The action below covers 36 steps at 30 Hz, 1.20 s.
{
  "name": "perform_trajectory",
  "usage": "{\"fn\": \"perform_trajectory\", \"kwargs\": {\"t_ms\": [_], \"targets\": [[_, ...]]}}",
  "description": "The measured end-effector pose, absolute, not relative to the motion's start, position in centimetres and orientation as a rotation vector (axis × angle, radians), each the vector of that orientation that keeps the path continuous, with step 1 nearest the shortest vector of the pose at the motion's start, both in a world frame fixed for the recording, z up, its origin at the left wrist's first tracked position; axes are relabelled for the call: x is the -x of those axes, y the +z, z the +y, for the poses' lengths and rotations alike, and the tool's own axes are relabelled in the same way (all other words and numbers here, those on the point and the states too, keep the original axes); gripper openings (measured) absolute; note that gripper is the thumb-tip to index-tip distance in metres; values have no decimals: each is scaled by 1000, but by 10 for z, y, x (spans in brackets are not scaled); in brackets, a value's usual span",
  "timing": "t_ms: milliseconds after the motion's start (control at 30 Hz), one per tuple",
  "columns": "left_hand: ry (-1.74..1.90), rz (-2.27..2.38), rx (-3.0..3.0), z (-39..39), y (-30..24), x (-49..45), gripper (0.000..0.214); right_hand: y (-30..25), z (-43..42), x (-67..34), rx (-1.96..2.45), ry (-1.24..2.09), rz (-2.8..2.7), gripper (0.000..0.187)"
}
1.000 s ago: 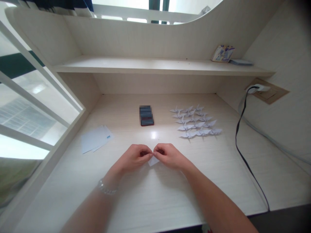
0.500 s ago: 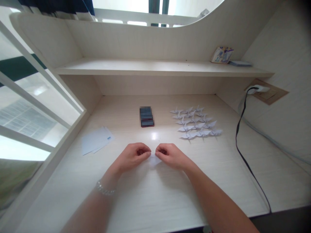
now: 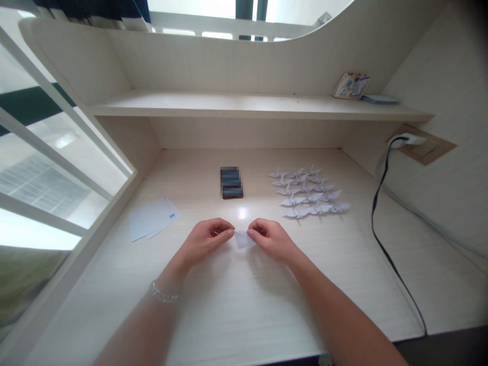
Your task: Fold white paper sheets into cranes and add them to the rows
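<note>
A small piece of folded white paper point(image 3: 242, 240) is held between my two hands, above the middle of the desk. My left hand point(image 3: 209, 239) pinches its left corner between thumb and fingertips. On the other side, my right hand point(image 3: 271, 239) grips the right edge in the same kind of pinch. The paper's fine creases are too small to make out. Several white paper cranes point(image 3: 308, 195) stand in close rows beyond my right hand. Flat white sheets point(image 3: 150, 221) lie overlapping to the left.
A dark, pixelated rectangular object point(image 3: 231, 183) lies behind my hands. Overhead runs a shelf point(image 3: 229, 101) with a colourful packet point(image 3: 351, 85) at its right. A black cable point(image 3: 375, 229) hangs from the wall socket point(image 3: 423, 145) across the desk's right side.
Both hands have risen slightly and drawn a little apart. More of the folded paper now shows between them.
</note>
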<state>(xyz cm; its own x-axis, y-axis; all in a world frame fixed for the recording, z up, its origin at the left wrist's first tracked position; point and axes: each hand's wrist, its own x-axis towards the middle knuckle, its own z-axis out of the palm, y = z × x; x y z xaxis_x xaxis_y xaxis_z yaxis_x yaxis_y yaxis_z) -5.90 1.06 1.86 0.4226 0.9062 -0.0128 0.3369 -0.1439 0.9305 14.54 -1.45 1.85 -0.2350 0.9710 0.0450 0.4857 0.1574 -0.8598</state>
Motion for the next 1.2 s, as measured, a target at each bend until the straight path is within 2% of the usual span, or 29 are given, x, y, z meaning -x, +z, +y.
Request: {"fn": "perform_trajectory", "kwargs": {"t_ms": [267, 767, 1033, 1200], "targets": [[913, 1178, -1472, 5, 3, 39, 25, 15, -19, -135, 1356, 977, -1756, 14], [978, 1228, -1435, 6, -5, 34, 25, 9, -17, -126, 1426, 1143, -1618, 10], [1087, 1280, -1410, 13, -1, 46, 24, 12, -17, -133, 1419, 1074, -1616, 10], [914, 1180, -1557, 2, 4, 36, 22, 17, -20, -127, 1354, 1093, -1620, 13]]}}
